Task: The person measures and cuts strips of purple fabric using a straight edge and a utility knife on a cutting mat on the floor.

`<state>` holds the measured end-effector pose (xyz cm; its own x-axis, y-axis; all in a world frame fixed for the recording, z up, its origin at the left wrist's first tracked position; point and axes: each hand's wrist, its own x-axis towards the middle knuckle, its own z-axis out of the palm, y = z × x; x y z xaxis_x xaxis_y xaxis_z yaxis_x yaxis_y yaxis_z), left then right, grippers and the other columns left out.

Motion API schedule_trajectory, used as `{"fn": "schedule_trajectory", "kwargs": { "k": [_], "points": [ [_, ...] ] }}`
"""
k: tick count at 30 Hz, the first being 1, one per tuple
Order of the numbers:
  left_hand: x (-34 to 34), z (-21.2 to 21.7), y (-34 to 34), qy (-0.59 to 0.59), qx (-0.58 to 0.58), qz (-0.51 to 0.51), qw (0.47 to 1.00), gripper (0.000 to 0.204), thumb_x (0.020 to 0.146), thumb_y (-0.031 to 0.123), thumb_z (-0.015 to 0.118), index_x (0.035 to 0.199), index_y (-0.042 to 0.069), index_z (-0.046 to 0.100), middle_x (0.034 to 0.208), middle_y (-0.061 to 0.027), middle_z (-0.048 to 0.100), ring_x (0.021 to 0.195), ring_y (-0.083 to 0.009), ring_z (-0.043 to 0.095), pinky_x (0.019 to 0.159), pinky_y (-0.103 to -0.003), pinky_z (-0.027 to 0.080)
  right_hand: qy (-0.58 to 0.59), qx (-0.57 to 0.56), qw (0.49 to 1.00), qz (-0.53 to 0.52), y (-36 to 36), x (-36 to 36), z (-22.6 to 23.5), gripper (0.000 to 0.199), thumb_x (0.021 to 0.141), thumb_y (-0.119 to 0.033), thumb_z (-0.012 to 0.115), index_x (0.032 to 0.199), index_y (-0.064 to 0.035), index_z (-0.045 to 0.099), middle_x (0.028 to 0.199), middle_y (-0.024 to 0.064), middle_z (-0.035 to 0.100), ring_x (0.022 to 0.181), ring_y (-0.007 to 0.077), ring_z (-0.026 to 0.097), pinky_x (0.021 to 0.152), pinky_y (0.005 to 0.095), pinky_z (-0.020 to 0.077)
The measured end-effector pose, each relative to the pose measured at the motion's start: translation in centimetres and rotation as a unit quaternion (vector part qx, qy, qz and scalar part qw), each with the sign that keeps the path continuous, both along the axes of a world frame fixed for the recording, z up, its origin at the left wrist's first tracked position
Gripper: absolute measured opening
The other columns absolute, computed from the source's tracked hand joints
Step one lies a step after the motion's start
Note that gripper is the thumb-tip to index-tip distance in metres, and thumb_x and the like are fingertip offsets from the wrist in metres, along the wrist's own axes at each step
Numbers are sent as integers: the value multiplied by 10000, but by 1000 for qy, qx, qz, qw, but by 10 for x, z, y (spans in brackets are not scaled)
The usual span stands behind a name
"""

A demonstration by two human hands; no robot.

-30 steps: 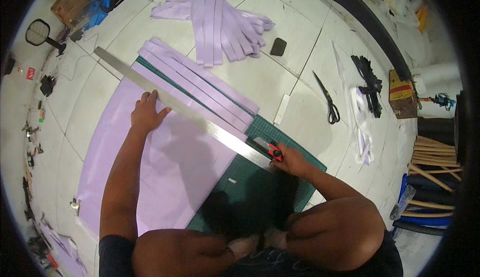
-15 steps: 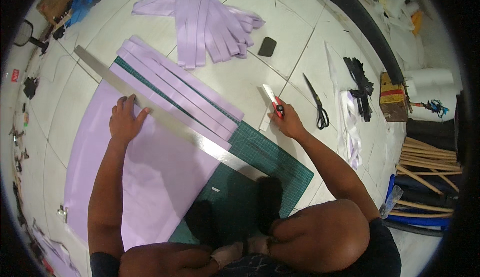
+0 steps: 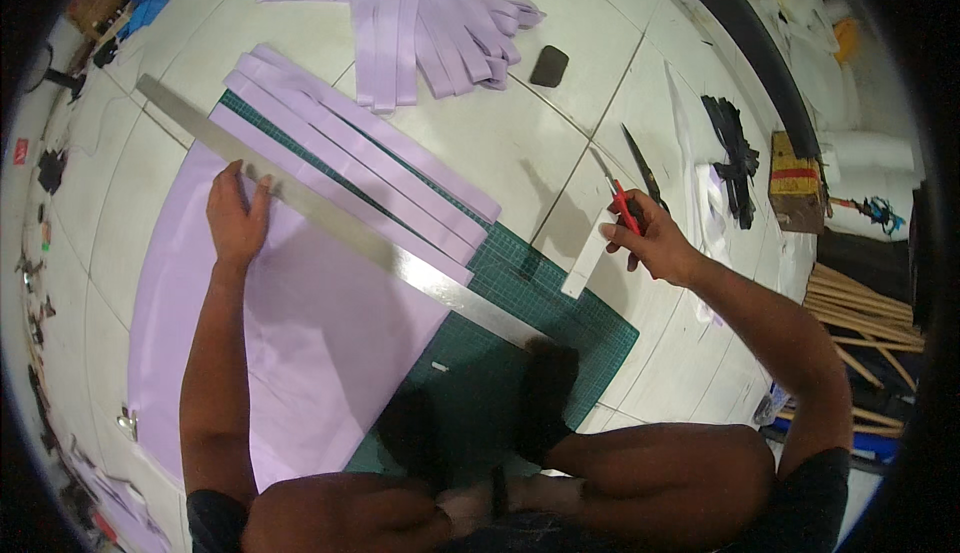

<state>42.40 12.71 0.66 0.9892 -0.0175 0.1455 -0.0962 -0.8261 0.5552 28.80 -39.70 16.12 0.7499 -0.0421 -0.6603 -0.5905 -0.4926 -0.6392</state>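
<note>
My left hand (image 3: 236, 215) lies flat on a lilac sheet (image 3: 290, 333), its fingertips against a long steel ruler (image 3: 340, 225) that runs diagonally across the sheet. Beyond the ruler lie several cut lilac strips (image 3: 370, 168) on a green cutting mat (image 3: 530, 283). My right hand (image 3: 650, 238) is raised off to the right of the mat and grips a red-handled utility knife (image 3: 622, 203), blade pointing away. A short white ruler (image 3: 588, 258) lies just under that hand.
A heap of lilac strips (image 3: 420, 13) sits at the top. Black scissors (image 3: 640, 168), a small dark pad (image 3: 549, 65), black ribbon pieces (image 3: 735, 158) and a box (image 3: 795, 183) lie to the right. Wooden sticks (image 3: 860, 313) are stacked at the far right. My knees fill the bottom.
My right hand has lifted the knife from the ruler's near end on the mat and carried it out to the right. The left hand has stayed pressed by the ruler.
</note>
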Motion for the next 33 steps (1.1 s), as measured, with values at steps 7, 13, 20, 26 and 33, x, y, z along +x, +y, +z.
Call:
{"fn": "schedule_trajectory", "kwargs": {
  "k": [7,13,20,26,33],
  "points": [
    [37,-19,39,-144,172,55,973,512,983,340,551,1349,-18,526,1400,-281,490,1312,-438,438,1108,-520,322,-133,51,989,-43,46,12,-73,428,934,-290,706,1218,-54,491,993,46,588,829,119,610,566,273,532],
    [45,-36,50,-20,226,54,973,621,1012,462,473,1477,55,418,1553,-235,339,1461,-406,271,1191,-557,175,-101,85,980,-147,90,-27,-127,464,926,-277,720,1252,-38,492,946,32,536,734,118,551,548,269,520],
    [45,-49,60,-20,223,62,973,645,1016,485,462,1500,65,386,1571,-221,317,1481,-384,243,1197,-562,149,-109,68,980,-153,100,-28,-133,418,930,-273,722,1228,-59,522,883,10,526,702,100,516,582,273,476],
    [48,-51,61,-27,206,51,977,631,1019,472,466,1507,81,377,1575,-222,307,1475,-401,246,1189,-571,148,-119,68,977,-164,99,-28,-137,390,913,-262,743,1183,-50,556,873,4,540,720,97,513,654,264,464],
    [48,-53,65,-39,201,42,978,619,1019,456,471,1500,75,389,1565,-227,325,1462,-396,268,1186,-563,154,-104,82,979,-152,94,-30,-142,423,895,-269,765,1194,-44,569,874,-3,546,751,88,524,657,259,465]
  ]
}}
